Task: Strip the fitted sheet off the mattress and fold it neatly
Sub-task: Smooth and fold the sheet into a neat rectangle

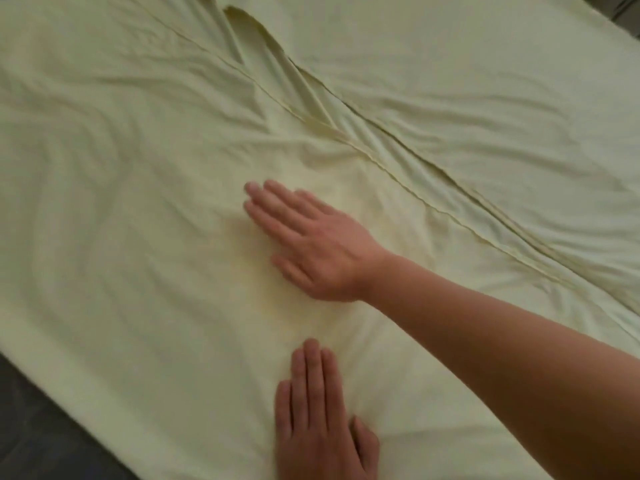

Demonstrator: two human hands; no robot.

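Both hands lie flat, palms down, fingers extended and together, gripping nothing. Right hand (313, 249) presses on the pale yellow-green fabric fitted sheet (138, 202) near frame centre, fingertips aimed toward 10 o'clock, with the bare forearm (502, 341) entering from 4 o'clock. Left hand (320, 420) rests at 6 o'clock, fingertips aimed toward 12 o'clock, its wrist cut off by the lower frame edge. The two hands are near each other but not touching.

The sheet is spread out and fills almost the whole view, creased with shallow wrinkles that radiate around the right hand. A layered hem edge (415, 161) runs diagonally from 11 o'clock down to 4 o'clock, passing just beyond the right hand; several thin fabric edges lie stacked along it. A dark grey area (38, 434) shows past the sheet's border at 7 o'clock; what it is cannot be determined.
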